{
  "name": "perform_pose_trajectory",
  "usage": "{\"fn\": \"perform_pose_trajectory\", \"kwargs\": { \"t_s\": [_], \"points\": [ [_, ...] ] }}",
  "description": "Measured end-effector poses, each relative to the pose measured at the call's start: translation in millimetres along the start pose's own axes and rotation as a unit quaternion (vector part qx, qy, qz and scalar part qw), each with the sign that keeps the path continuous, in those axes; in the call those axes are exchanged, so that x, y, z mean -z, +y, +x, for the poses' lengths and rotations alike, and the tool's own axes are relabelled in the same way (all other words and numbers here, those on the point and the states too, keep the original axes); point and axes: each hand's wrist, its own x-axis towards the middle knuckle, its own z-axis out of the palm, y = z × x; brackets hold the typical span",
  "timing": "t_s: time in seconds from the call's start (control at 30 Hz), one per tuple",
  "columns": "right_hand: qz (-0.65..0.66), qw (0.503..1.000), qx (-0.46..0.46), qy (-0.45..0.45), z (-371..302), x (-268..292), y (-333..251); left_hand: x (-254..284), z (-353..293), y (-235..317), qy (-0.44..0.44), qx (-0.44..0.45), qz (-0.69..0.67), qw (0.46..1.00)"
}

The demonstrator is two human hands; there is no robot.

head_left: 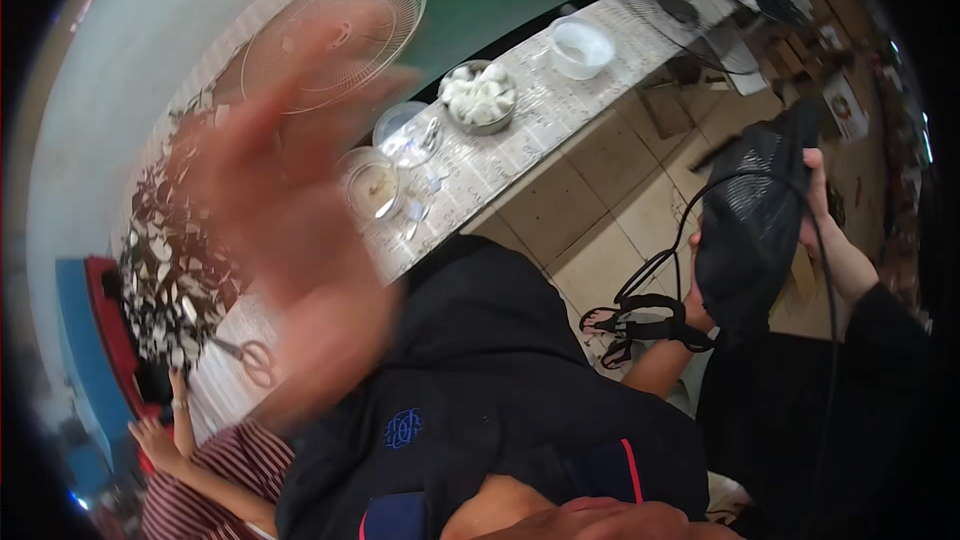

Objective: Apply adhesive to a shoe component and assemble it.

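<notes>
Raised close in front of me, my left hand [300,170] is smeared by motion; its fingers look stretched and apart, with nothing seen in them. Beneath it lie a brown-handled pair of scissors [258,364] and a heap of dark and white flakes [165,280]. My right hand [699,308] is at my right side, gripping the near side of a black mesh bag [745,240]; the bag partly hides its fingers. Black cords and straps [650,315] hang from the bag. A co-worker's hand [816,200], from a black sleeve, holds its far side.
On the paper-covered table [520,160] are a metal bowl of white lumps [478,98], a white tub [582,48], a clear container [374,185] and a round clear grille [400,0]. Another person in a striped shirt [215,480] sits lower left, near a red-and-blue chair [105,330].
</notes>
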Motion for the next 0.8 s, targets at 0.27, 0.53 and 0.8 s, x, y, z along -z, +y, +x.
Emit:
{"fn": "perform_pose_trajectory", "kwargs": {
  "t_s": [0.27, 0.53, 0.8],
  "points": [
    [-0.028, 0.998, -0.033, 0.039, -55.1, -16.7, 40.8, -141.9, -114.0, -147.6, -0.403, 0.387, -0.106, 0.823],
    [0.011, 0.964, -0.185, 0.19, -95.7, 8.7, 108.2, -127.8, -92.5, -142.4, -0.322, 0.437, -0.138, 0.829],
    [0.072, 0.788, -0.425, 0.44, -54.1, -10.8, 181.4, -136.9, -78.2, -110.8, -0.406, 0.326, -0.206, 0.828]
  ]
}}
